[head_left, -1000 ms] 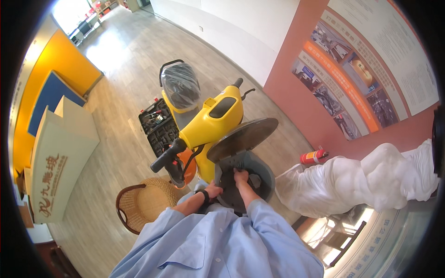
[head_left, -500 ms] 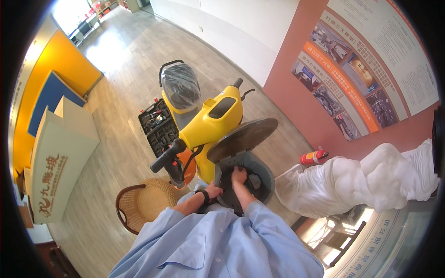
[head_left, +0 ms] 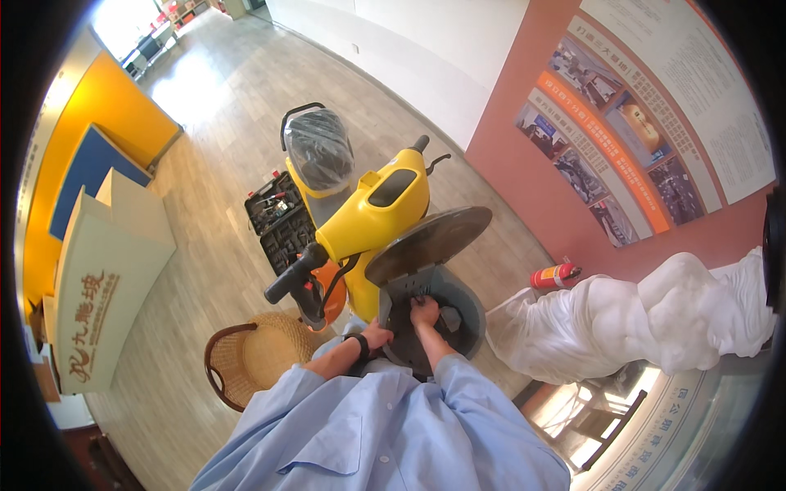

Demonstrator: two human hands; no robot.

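A yellow scooter (head_left: 381,214) stands in front of me, its round grey front basket (head_left: 469,323) nearest my body. The basket's dark oval lid (head_left: 442,237) is tipped up toward the handlebar. At the left side of the basket my left hand (head_left: 377,335), with a black band on the wrist, is closed on the rim. Inside the basket is my right hand (head_left: 424,312), fingers curled down near the hinge side; what they hold, if anything, is too small to make out. A pale grey object (head_left: 449,319) lies in the basket beside it.
A wicker basket (head_left: 270,353) is on the floor at my left. Beyond the scooter lies an opened black tool case (head_left: 278,214). On the right are a red fire extinguisher (head_left: 555,276) and a white draped statue (head_left: 630,315). A pale counter (head_left: 115,278) stands far left.
My right hand has shifted slightly within the basket, its fingers now tipped further down. My left hand stays at the rim.
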